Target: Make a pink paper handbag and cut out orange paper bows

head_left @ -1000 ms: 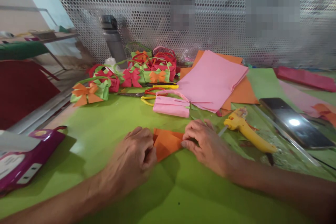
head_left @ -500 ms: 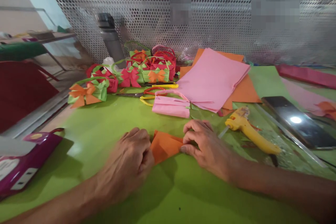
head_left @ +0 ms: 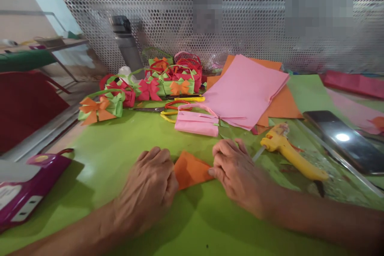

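Note:
A folded piece of orange paper (head_left: 192, 171) lies on the green tabletop (head_left: 186, 224) between my two hands. My left hand (head_left: 153, 186) is closed at its left end, knuckles up, fingertips hidden underneath. On the other side, my right hand (head_left: 235, 174) pinches the paper's right corner between thumb and curled fingers. Just beyond the paper rests a small pink paper bag (head_left: 196, 124) with a handle. Behind that bag lie scissors (head_left: 168, 113) with red and yellow handles and a yellow cutter (head_left: 189, 99).
Several small paper bags with bows (head_left: 100, 108) stand at back left, near a grey bottle (head_left: 128, 48). Pink sheets (head_left: 243, 88) are stacked at the back. Rightward lie a yellow glue gun (head_left: 292, 154) and a phone (head_left: 345, 140); a purple device (head_left: 33, 192) sits left.
The orange paper now looks like a flatter, neater triangle, its loose top flap lying down. My right hand has curled tighter and shifted slightly right in view.

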A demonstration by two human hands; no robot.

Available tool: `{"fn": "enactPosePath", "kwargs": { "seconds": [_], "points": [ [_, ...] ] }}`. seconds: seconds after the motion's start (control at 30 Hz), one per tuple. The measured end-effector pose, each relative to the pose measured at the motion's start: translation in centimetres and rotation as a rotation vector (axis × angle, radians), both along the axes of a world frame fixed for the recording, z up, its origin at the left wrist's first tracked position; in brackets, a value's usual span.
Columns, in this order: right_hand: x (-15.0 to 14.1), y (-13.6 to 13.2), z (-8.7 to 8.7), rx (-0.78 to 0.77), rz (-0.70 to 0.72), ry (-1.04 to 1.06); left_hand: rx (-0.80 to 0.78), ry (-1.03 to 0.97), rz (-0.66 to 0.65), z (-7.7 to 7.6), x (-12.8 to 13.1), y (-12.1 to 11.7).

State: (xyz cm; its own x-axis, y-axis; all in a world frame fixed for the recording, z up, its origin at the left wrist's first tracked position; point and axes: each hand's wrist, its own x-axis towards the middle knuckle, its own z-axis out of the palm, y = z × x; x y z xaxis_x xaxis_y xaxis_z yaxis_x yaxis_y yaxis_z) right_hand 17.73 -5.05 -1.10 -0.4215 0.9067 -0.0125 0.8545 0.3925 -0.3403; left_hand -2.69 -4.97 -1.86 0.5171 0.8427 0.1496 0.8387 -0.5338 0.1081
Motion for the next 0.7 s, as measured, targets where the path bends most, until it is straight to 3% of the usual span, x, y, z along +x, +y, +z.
{"fn": "enactPosePath", "kwargs": {
  "seconds": [0.37, 0.6, 0.7],
  "points": [
    [0.2, 0.1, -0.2, -0.009, -0.02, -0.002, -0.025, -0.106, 0.028, 0.2, -0.1, 0.2],
    [0.7, 0.1, -0.4, 0.015, -0.004, 0.035, -0.263, -0.411, -0.029, 0.0, -0.8, 0.3],
    [0.9, 0.0, -0.4, 0.015, 0.028, 0.119, -0.137, -0.461, -0.131, -0.2, -1.0, 0.3]
  ]
}}
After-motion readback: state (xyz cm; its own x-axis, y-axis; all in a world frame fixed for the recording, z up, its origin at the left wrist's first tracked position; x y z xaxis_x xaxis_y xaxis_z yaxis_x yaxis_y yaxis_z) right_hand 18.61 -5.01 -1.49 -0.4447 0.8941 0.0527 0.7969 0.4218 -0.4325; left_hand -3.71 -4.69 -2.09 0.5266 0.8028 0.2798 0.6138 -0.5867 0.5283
